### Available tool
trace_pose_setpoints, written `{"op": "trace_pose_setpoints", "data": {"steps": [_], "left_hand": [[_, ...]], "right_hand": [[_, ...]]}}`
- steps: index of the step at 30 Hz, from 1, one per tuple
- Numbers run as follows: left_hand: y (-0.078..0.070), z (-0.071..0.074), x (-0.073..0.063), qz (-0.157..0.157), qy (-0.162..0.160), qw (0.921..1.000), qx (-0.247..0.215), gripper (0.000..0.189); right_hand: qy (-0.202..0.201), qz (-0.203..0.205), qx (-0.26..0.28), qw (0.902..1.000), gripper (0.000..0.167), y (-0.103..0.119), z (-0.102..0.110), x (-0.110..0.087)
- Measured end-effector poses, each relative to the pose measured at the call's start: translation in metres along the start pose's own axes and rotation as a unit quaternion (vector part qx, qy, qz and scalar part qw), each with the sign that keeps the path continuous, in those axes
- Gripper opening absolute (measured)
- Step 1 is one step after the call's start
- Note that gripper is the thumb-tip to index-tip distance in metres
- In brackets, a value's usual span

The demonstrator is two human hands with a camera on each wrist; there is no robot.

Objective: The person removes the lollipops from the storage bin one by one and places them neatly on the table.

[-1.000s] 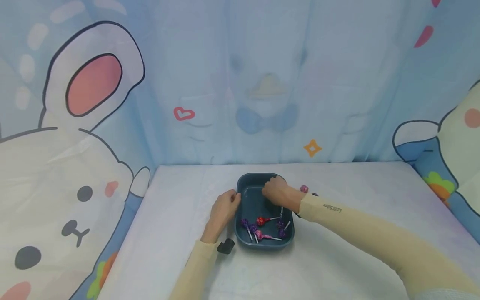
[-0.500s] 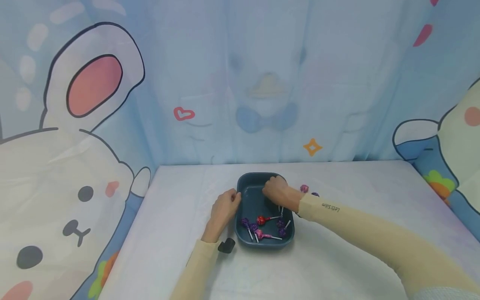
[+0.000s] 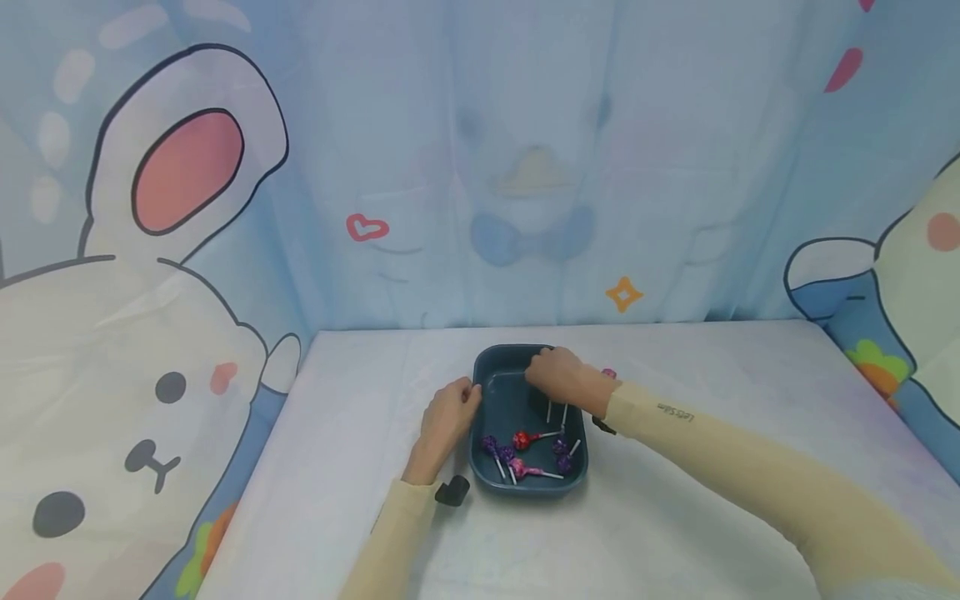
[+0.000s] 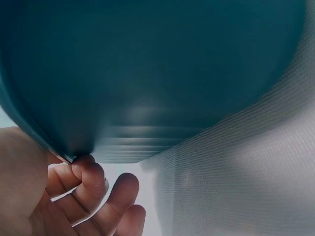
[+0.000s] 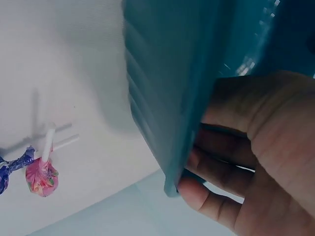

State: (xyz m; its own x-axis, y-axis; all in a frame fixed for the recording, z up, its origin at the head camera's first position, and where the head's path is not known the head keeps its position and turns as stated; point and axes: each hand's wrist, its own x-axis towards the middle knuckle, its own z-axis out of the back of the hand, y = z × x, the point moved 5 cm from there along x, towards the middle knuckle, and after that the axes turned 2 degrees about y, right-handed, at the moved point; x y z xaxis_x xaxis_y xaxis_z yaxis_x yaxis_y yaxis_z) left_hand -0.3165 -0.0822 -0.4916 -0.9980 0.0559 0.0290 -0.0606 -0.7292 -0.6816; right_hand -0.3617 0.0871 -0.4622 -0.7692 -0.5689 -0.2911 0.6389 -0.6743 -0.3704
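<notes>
A dark teal tray [image 3: 517, 490] stands on the white table, holding several wrapped lollipops. Among them are a red lollipop [image 3: 522, 439], a pink lollipop [image 3: 519, 468] and purple lollipops [image 3: 490, 444]. My left hand [image 3: 447, 417] pinches the tray's left rim, as the left wrist view also shows. Over the tray's far right corner is my right hand [image 3: 561, 375], fingers bent by the inner wall. Two white sticks [image 3: 549, 412] point out below it; their heads are hidden. Whether my right fingers grip anything cannot be seen.
Outside the tray on the right lie a pink lollipop [image 5: 42, 177] and a purple-wrapped one [image 5: 12, 167]. A cartoon-printed curtain [image 3: 525, 100] hangs behind the table and at both sides.
My right hand has shifted slightly right and away, its forearm now covering the loose purple lollipop. A second white stick has come into view beneath it. My left hand stays on the rim.
</notes>
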Motion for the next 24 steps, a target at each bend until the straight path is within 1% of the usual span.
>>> {"op": "trace_pose_setpoints", "data": {"steps": [4, 11, 15, 20, 24], "left_hand": [[-0.001, 0.0, 0.0, -0.004, 0.001, 1.0, -0.002, 0.03], [-0.002, 0.002, 0.0, -0.004, -0.002, 1.0, -0.002, 0.031], [-0.002, 0.003, 0.0, -0.001, -0.002, 1.0, -0.002, 0.031], [-0.001, 0.001, 0.001, 0.003, 0.001, 1.0, -0.002, 0.031], [-0.001, 0.0, 0.0, 0.002, -0.001, 1.0, -0.003, 0.031]], "right_hand": [[-0.023, 0.005, 0.021, 0.9995, 0.018, -0.004, 0.003, -0.003], [-0.047, 0.022, 0.032, 0.9981, 0.022, -0.004, 0.006, -0.009], [-0.068, 0.034, 0.054, 0.9957, 0.019, -0.005, 0.01, -0.014], [-0.079, 0.038, 0.091, 0.992, 0.018, -0.012, 0.011, -0.02], [-0.09, 0.04, 0.109, 0.9892, 0.014, -0.02, 0.013, -0.024]]}}
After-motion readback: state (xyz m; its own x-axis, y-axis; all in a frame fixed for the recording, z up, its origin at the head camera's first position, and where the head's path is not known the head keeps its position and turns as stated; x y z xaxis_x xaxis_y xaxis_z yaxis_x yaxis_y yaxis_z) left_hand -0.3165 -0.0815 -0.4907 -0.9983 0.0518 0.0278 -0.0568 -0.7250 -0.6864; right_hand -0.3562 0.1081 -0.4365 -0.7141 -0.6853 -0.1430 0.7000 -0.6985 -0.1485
